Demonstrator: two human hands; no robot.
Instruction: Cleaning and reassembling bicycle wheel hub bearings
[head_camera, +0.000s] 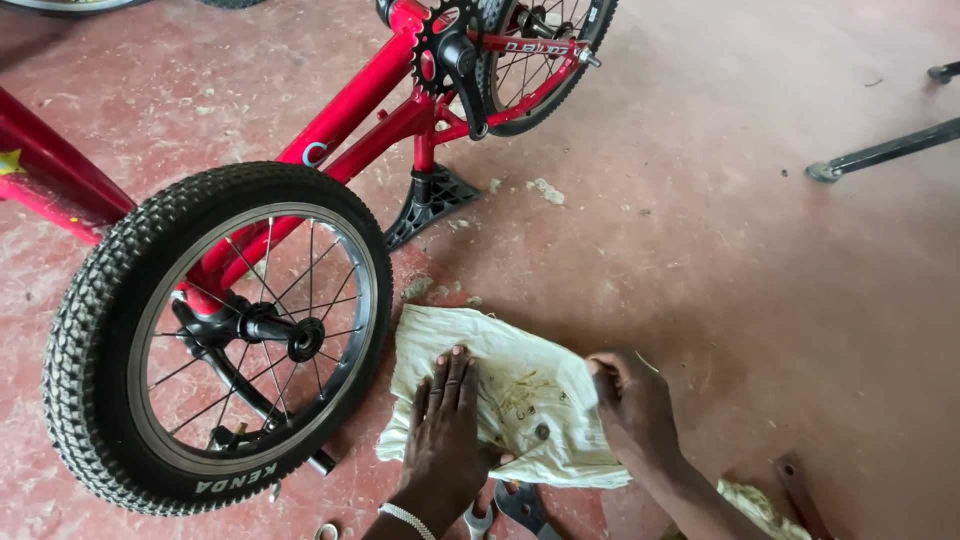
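Both hands on stained white cloth (500, 390) beside knobby front wheel (215, 335): left hand (447, 430) flat, fingers spread; right hand (630, 405) pinching, I note, its edge.

Even, soft daylight; exposure adequate. Faint shadows lie beneath the knobbly black rubber front tyre (100, 300). Mild sheen on the glossy red metal bicycle frame (350, 110). Focus sharp throughout; slight wide-angle stretch at edges.

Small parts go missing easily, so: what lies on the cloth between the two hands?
In the head view, between left hand and right hand, the stained white cloth carries a small dark washer and rusty grease marks.
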